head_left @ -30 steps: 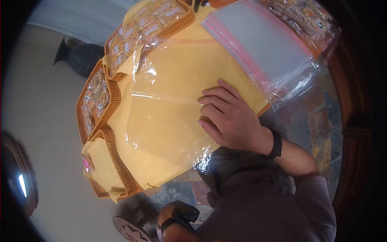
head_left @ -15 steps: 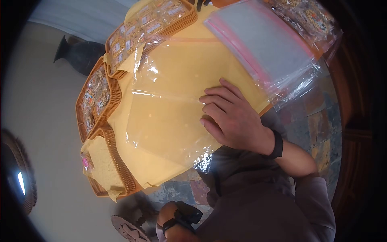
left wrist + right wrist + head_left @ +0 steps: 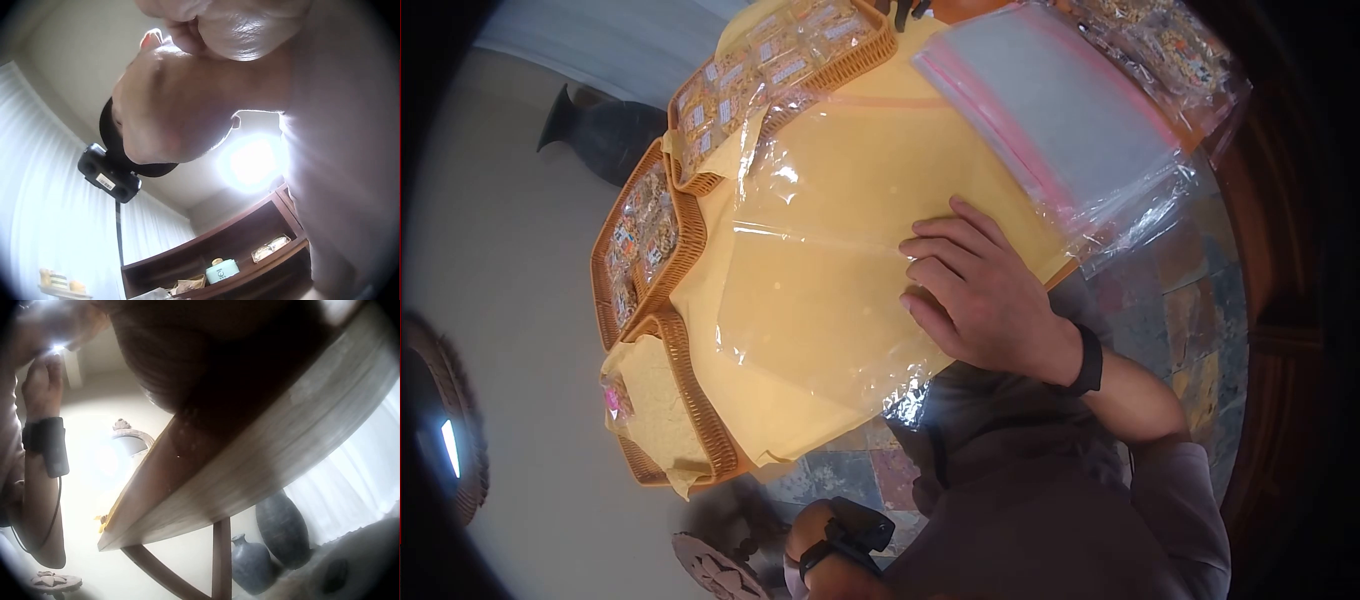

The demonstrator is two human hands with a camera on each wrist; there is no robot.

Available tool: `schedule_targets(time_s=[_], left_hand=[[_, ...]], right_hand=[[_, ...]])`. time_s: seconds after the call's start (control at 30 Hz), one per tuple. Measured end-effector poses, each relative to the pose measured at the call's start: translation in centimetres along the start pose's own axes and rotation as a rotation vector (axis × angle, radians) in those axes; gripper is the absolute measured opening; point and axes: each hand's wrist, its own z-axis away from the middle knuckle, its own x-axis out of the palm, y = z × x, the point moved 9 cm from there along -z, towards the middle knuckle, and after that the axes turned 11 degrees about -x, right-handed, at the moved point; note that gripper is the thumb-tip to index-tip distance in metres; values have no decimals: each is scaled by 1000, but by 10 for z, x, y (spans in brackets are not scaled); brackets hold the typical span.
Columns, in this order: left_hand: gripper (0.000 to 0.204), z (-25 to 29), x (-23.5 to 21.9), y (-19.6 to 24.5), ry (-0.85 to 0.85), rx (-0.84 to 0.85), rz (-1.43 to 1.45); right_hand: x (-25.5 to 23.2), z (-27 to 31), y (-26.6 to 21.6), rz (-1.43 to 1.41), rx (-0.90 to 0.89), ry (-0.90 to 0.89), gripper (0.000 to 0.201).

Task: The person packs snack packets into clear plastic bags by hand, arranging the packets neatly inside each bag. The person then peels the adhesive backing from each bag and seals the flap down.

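My right hand (image 3: 985, 285) lies palm down on a large clear plastic bag (image 3: 830, 190), its fingers relaxed and slightly bent. Creased and shiny along its edges, the bag is spread flat over a yellow cloth (image 3: 760, 425); its near corner hangs past the table edge. To the upper right of that hand is a stack of clear bags with pink edges (image 3: 1050, 100). In the right wrist view, my left hand (image 3: 42, 390) is raised close to the face. Only its fleshy base (image 3: 250, 31) shows large in the left wrist view, and its fingers are mostly hidden.
Along the far left side stand wicker baskets: one (image 3: 855, 68) with labelled snack packs, one (image 3: 688, 240) with more packs, and one (image 3: 690, 400) lined with yellow cloth. Wrapped packs (image 3: 1175, 45) lie at the upper right. A dark vase (image 3: 605, 135) stands beyond.
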Motion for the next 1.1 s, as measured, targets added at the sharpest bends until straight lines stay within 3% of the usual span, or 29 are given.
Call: schedule_targets(time_s=[1.1], left_hand=[[30, 8, 5, -14, -110, -127, 85]], right_hand=[[-1, -1, 0, -10, 9, -4, 21]])
